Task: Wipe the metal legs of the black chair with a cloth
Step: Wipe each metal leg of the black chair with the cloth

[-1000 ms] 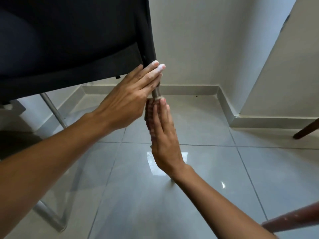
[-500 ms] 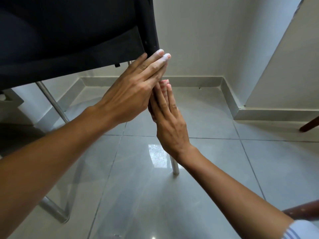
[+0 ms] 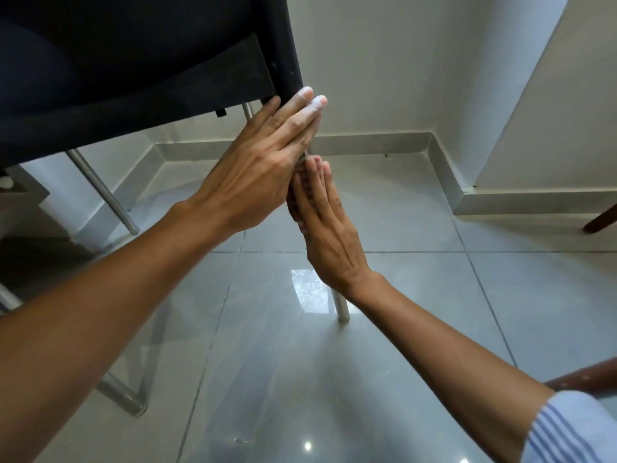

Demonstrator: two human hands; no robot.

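Note:
The black chair (image 3: 133,78) fills the upper left. Its front-right metal leg (image 3: 341,305) runs down to the tiled floor, with only the lower end and a short bit between my hands showing. My left hand (image 3: 253,175) is wrapped around the top of this leg, just under the seat corner, fingers stretched along it. Directly below, my right hand (image 3: 329,235) presses a dark reddish cloth (image 3: 293,198) against the leg. Most of the cloth is hidden behind my fingers.
Other metal chair legs stand at the left (image 3: 103,188) and lower left (image 3: 123,392). The glossy grey tile floor (image 3: 417,295) meets a wall skirting (image 3: 367,142) behind. Dark wooden furniture legs jut in at the right edge (image 3: 601,222) and lower right (image 3: 584,379).
My right hand has slid a little up the leg with the cloth, closer to my left hand. The left hand stays at the seat corner. The leg's foot has come into view.

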